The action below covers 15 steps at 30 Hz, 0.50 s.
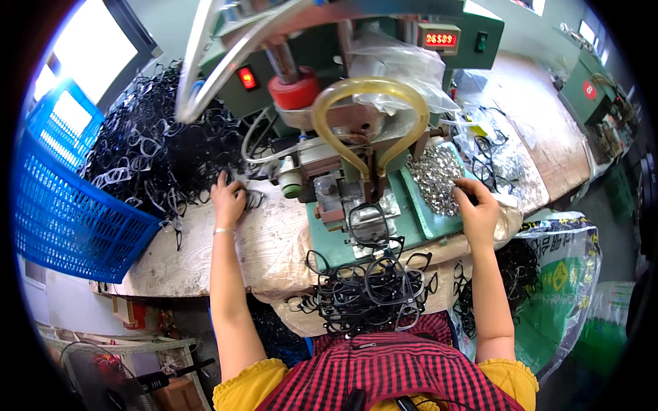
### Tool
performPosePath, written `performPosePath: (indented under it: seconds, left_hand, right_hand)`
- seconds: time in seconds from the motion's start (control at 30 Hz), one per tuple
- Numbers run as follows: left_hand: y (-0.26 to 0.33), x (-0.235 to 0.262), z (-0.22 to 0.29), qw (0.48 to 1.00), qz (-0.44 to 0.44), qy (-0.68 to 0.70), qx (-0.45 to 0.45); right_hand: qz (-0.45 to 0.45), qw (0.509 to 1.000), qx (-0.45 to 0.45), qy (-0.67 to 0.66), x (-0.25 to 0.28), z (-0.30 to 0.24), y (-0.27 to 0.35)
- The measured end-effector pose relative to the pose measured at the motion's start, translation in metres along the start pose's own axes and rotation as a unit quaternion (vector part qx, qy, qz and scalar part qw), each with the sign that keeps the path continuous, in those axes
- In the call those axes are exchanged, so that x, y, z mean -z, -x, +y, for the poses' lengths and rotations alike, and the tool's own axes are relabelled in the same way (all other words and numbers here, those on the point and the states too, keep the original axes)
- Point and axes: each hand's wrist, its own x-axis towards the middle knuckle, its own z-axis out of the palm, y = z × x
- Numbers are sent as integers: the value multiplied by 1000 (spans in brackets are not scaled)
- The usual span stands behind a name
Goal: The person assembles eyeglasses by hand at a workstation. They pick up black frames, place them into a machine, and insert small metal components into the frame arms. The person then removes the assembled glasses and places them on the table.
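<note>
My left hand (228, 201) is at the near edge of a large heap of black eyeglass frames (154, 140), its fingers curled around part of an eyeglass frame (254, 198). To the right, my right hand (478, 209) dips thumb and fingertips together into a pile of small shiny metal parts (435, 178) on a green tray (428, 225). Whatever lies in its fingertips is too small to tell. Between my hands stands a green bench machine with a looped yellowish tube (370, 85). Under its head sits a dark eyeglass frame (368, 222).
More eyeglass frames (367, 291) are heaped at the table's front edge, against my checked apron (356, 366). A blue plastic basket (75, 212) leans at the left. Clear plastic bags and loose frames (486, 154) lie right of the machine; a printed sack (558, 288) hangs below.
</note>
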Motion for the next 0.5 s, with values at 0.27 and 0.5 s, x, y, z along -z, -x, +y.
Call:
performPosePath:
  seconds: [0.27,0.5]
  left_hand:
    - [77,64,33,977,-150,144,-40]
    - [109,99,141,957,189,218,-32]
  right_hand:
    - [-143,969,182,-92,-37,-86,10]
    - [-114,961,78,-240,-79,-92,27]
